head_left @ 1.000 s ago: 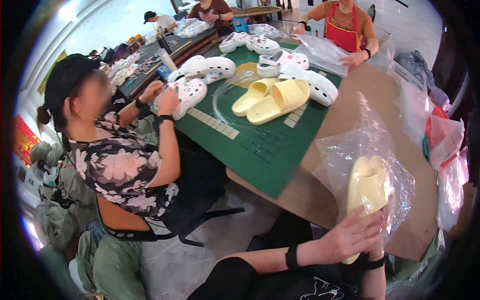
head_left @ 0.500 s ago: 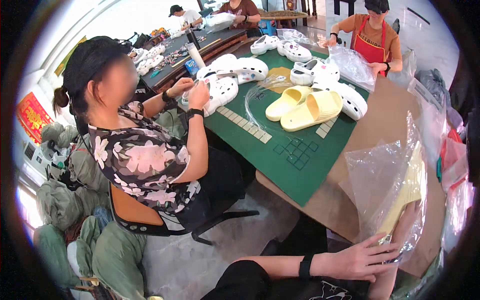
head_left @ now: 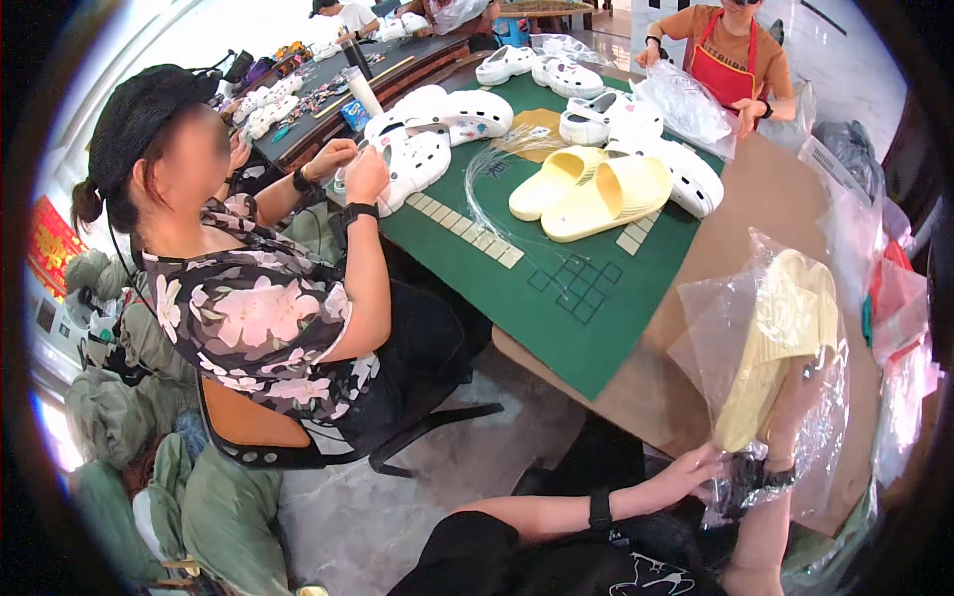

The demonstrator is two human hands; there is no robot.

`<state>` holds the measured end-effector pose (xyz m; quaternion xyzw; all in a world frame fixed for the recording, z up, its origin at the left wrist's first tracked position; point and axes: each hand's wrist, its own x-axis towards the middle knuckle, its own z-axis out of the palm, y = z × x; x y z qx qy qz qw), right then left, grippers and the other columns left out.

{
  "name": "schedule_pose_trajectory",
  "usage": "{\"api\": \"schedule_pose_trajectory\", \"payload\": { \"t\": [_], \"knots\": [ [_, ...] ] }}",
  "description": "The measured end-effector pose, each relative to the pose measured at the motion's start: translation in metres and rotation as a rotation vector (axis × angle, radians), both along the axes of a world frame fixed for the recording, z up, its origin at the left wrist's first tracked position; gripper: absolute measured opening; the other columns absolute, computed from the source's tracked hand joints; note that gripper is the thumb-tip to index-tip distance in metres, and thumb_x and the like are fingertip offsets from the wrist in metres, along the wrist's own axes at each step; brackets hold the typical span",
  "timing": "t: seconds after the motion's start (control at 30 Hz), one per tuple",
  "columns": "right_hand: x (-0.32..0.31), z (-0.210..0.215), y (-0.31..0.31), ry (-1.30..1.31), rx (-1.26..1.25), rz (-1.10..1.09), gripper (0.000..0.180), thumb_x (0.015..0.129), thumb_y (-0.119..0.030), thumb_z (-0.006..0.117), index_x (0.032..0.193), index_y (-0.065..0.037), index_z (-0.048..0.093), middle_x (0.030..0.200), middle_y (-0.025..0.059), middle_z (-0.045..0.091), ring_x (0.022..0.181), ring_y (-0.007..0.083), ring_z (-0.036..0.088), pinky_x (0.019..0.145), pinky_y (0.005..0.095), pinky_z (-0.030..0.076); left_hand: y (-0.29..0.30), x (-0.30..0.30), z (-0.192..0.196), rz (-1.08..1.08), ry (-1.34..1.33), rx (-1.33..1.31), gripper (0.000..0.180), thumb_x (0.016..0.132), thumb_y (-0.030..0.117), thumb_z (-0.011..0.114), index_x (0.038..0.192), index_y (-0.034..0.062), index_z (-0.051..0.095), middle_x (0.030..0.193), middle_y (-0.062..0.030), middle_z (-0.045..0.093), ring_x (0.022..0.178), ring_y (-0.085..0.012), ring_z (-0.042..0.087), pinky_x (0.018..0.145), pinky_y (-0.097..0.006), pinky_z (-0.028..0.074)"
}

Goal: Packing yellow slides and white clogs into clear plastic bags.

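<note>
A pale yellow slide sandal (head_left: 763,368) is inside a clear plastic bag (head_left: 708,308), sole tilted upright, its heel toward me. My right hand (head_left: 790,405) reaches into the bag up to the wrist and grips the sandal by its strap side; its fingers are partly hidden by the sandal and the shiny film. At the bag's near end, beside the sandal's heel, my left hand (head_left: 686,477) pinches the plastic, its fingertips partly covered by the film. Another pair of yellow slides (head_left: 606,204) rests on the green mat (head_left: 606,343).
White clogs (head_left: 412,164) stand along the mat's far and left sides, near loose clear strands (head_left: 477,199). A person in a floral top (head_left: 263,308) sits at left, hands at a clog. Across the table (head_left: 755,199), a person in a red apron (head_left: 730,70) handles plastic bags.
The sandal now shows more of its sole and strap inside the bag. My left hand has shifted left, from over the bag's mouth to its edge. The view has turned slightly right.
</note>
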<state>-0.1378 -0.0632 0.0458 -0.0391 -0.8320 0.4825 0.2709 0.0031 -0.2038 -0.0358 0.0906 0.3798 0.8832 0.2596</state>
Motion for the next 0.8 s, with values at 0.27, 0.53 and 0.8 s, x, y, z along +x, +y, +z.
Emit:
{"api": "schedule_pose_trajectory", "payload": {
  "t": [0.27, 0.53, 0.8],
  "knots": [
    [-0.001, 0.014, -0.022, -0.118, 0.499, 0.062, 0.026, 0.094, -0.013, 0.057, 0.11, 0.007, 0.052, 0.085, 0.0259, 0.057, 0.076, 0.0395, 0.054, 0.07, 0.0456, 0.043, -0.018, 0.002, 0.003, -0.124, -0.262, 0.101, 0.044, 0.105, 0.018, 0.041, 0.147, 0.0096, 0.032, 0.134, -0.012, 0.055, 0.119, -0.0257, 0.059, 0.084, -0.038, 0.059],
    [0.012, -0.025, -0.008, -0.083, 0.001, 0.504, 0.048, 0.096, -0.019, 0.056, 0.139, -0.001, 0.045, 0.134, 0.0186, 0.049, 0.124, 0.0334, 0.048, 0.108, 0.0432, 0.035, -0.043, -0.001, 0.015, 0.004, -0.315, 0.007, 0.042, 0.104, 0.018, 0.043, 0.142, 0.0047, 0.033, 0.125, -0.0222, 0.06, 0.11, -0.0309, 0.064, 0.085, -0.039, 0.057],
    [0.115, 0.059, 0.067, -0.374, 0.673, 0.986, 0.041, 0.089, -0.008, 0.057, 0.13, -0.001, 0.056, 0.111, 0.0196, 0.066, 0.1, 0.0292, 0.067, 0.085, 0.0339, 0.054, -0.055, 0.0, 0.039, 0.051, -0.347, -0.209, 0.041, 0.105, 0.015, 0.035, 0.144, 0.0023, 0.033, 0.12, -0.0233, 0.062, 0.105, -0.0307, 0.066, 0.078, -0.035, 0.058]
  ]
}}
